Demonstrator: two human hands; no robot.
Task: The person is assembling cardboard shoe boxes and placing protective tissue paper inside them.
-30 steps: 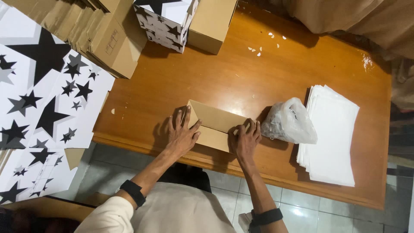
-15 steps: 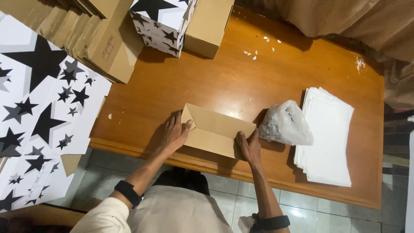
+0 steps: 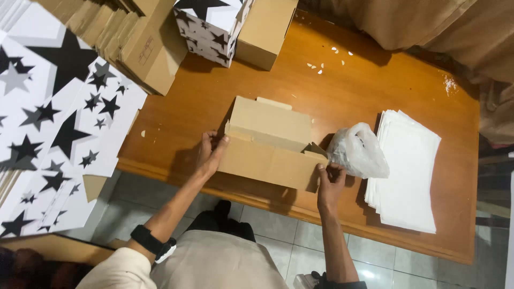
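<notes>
A plain brown cardboard box lies near the front edge of the wooden table, a little left of the table's middle, its long side running from 10 o'clock to 4 o'clock. Its upper flap stands up and leans away toward 12 o'clock.

The left hand is at the box's 9 o'clock end. It is half open, fingers curved and pressed flat against the short end wall, the thumb up near the top corner. It cups the end rather than closing round anything.

The right hand is at the box's 4 o'clock corner. Its fingers are bent and pinch the corner edge of the front wall, the fingertips on the cardboard. A dark wristband sits on the left wrist.

Just beside the right hand, at 1 o'clock from it, lies a crumpled clear plastic bag; whether it touches the box's corner cannot be told. At 3 o'clock from the bag is a stack of white sheets, the bag overlapping its left edge.

At 12 o'clock from the box, well apart, stand a closed brown carton and a white box with black stars. At 10 o'clock is a row of folded brown cartons, and at 9 o'clock, off the table's left end, white sheets printed with black stars.
</notes>
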